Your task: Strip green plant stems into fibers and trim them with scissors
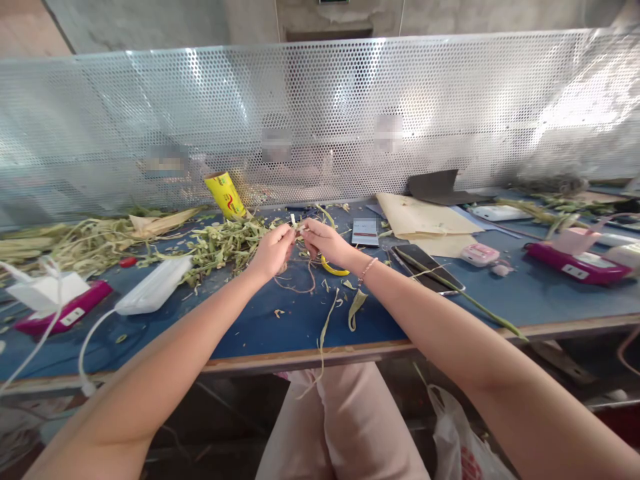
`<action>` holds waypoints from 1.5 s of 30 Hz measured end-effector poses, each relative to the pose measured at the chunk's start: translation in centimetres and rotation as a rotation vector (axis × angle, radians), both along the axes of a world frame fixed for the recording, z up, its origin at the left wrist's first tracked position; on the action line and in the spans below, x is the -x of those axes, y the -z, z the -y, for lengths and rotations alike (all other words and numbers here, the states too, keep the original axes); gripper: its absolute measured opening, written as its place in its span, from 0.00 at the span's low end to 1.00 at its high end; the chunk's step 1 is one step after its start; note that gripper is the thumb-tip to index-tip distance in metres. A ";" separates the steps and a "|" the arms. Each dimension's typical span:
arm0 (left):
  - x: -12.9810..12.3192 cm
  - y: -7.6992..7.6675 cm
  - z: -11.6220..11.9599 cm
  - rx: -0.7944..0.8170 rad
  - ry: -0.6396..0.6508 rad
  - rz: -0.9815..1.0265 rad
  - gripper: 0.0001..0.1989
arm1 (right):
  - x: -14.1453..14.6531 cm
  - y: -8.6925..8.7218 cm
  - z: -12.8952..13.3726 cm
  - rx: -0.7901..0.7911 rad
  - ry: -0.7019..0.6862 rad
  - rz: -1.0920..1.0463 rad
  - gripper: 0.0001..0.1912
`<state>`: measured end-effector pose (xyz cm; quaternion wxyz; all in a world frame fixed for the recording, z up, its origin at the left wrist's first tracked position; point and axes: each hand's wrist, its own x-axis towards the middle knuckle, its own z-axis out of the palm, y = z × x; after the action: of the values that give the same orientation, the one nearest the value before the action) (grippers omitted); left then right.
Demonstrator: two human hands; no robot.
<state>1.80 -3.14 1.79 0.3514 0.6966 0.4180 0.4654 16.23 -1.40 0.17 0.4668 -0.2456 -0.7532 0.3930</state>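
Observation:
My left hand (pixel 275 251) and my right hand (pixel 323 241) meet over the middle of the blue table (pixel 280 337). Both have their fingers pinched around a small whitish piece (pixel 301 229), too small to make out clearly; a pale tip stands up just behind the fingers. Left of my left hand lies a heap of green plant pieces (pixel 227 241). A curved yellow object (pixel 334 269) rests below my right hand, and a thin brownish strand (pixel 311 283) loops on the table beneath both hands.
A yellow tube (pixel 226 195) leans before the perforated metal screen (pixel 325 87). At left are a white power bank (pixel 154 285) and magenta power strip (pixel 75 312). At right lie a dark phone (pixel 429 270), brown paper (pixel 425 219), pink case (pixel 479 254) and another magenta strip (pixel 575 263).

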 end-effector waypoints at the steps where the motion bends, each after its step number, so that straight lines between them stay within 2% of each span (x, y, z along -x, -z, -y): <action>1: -0.1 -0.1 0.0 0.095 0.018 0.082 0.13 | -0.1 0.0 0.0 -0.002 -0.020 0.035 0.05; 3: -0.2 -0.4 0.1 0.224 0.023 0.210 0.13 | -0.2 0.0 0.0 -0.014 -0.048 0.097 0.04; 7: -0.2 -1.1 0.4 0.403 0.046 0.341 0.14 | -0.2 0.1 0.0 -0.039 -0.111 0.139 0.03; 11: 0.2 -1.5 0.2 0.613 0.115 0.425 0.18 | -0.3 0.0 -0.2 -0.048 -0.166 0.148 0.02; 14: 0.5 -1.5 0.0 0.698 0.162 0.440 0.18 | -0.4 -0.1 -0.3 -0.044 -0.143 0.159 0.03; 17: 0.5 -1.4 -0.1 0.712 0.188 0.427 0.18 | -0.5 -0.3 -0.3 -0.035 -0.038 0.165 0.05; 21: 0.3 -1.1 0.1 0.652 0.160 0.404 0.18 | -0.4 -0.6 0.0 -0.066 0.152 0.214 0.06; 26: -0.2 -0.7 0.2 0.522 0.089 0.409 0.20 | 0.2 -0.7 0.2 -0.079 0.203 0.202 0.06; 30: -0.5 -0.7 0.2 0.454 0.104 0.507 0.24 | 0.9 -0.5 0.4 0.021 0.031 -0.024 0.07; 35: -0.6 -1.1 0.4 0.410 0.140 0.637 0.24 | 1.6 -0.6 1.2 0.186 -0.195 -0.276 0.08; 40: -0.5 -1.7 0.9 0.500 0.178 0.677 0.24 | 1.6 -0.7 1.6 0.292 -0.353 -0.415 0.05; 45: -0.3 -2.1 1.4 0.598 0.268 0.681 0.25 | 1.2 -0.6 1.6 0.350 -0.471 -0.440 0.04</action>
<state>2.06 -4.52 3.90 0.7108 0.4203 0.3010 0.4770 15.00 -3.03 0.80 0.4655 -0.0511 -0.5920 0.6559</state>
